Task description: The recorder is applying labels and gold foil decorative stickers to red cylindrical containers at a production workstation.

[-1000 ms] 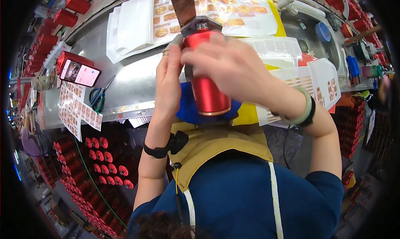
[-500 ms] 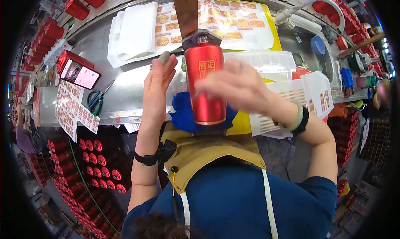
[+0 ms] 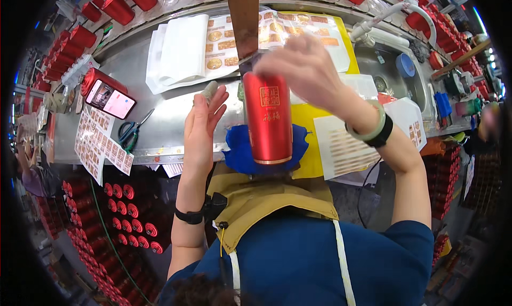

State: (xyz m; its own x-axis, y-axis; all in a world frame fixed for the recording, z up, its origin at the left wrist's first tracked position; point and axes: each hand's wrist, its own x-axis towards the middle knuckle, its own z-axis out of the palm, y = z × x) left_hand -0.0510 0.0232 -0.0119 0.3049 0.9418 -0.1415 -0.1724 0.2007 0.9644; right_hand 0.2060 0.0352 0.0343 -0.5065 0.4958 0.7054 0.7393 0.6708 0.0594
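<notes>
In front of me lies a glossy red bottle [image 3: 268, 127] with gold lettering, its base toward me on a blue cloth pad [image 3: 234, 155]. My left hand [image 3: 204, 115] is just left of the bottle, apart from it, fingers stretched out and holding nothing. A grey cover [image 3: 209, 91] sits on one of its fingers. Over the bottle's far end hovers my right hand [image 3: 298, 66], smeared by motion; whether it touches the neck or holds anything is hidden. Beyond them lies a white sheet of gold stickers [image 3: 220, 34].
A wooden post [image 3: 243, 18] rises beyond the bottle. To the left are scissors [image 3: 129, 135], a phone [image 3: 111, 99] leaning on a red bottle, and cut sticker sheets [image 3: 92, 141]. At the right, a sink [image 3: 392, 66] holds a blue bowl [image 3: 405, 65]. Red bottles [image 3: 125, 218] are stacked below.
My right hand has moved from the bottle's front face to its far end, uncovering the gold lettering. My left hand stays beside the bottle. The view has shifted slightly.
</notes>
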